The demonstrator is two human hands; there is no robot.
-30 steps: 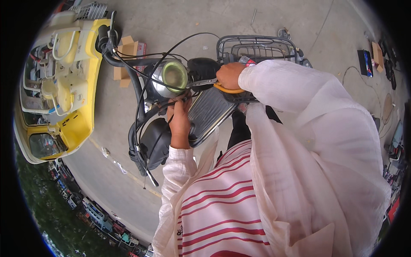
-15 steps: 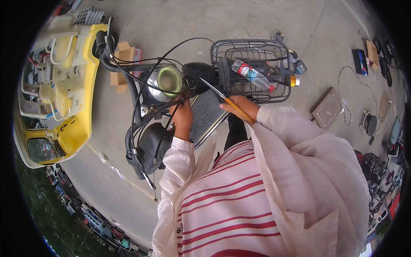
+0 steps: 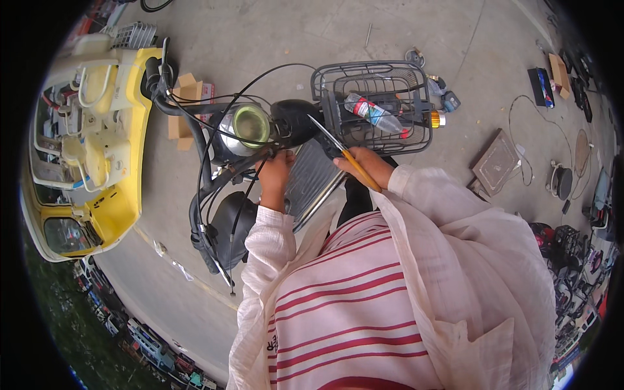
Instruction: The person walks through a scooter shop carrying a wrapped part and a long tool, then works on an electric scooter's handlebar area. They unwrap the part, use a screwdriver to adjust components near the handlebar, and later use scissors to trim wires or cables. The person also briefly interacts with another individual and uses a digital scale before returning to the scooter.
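Observation:
Before me stands an electric scooter with black handlebars, looping cables and a round headlight with a greenish rim. My left hand is at the steering stem just below the headlight, its fingers curled in against the cables. What they pinch is hidden. In my right hand is a slim pointed tool with a silver blade and an orange-yellow handle. Its tip points up and left, over the dark rounded part beside the basket. The ribbed footboard lies between my hands.
A black wire basket holds a plastic bottle. On the left stands a yellow vehicle body, with an open cardboard box near it. A square brown board, cables and loose parts lie on the concrete at right.
The view has shifted slightly. My left hand has moved a little lower off the stem and its fingers show more. My right hand keeps the pointed tool at much the same angle.

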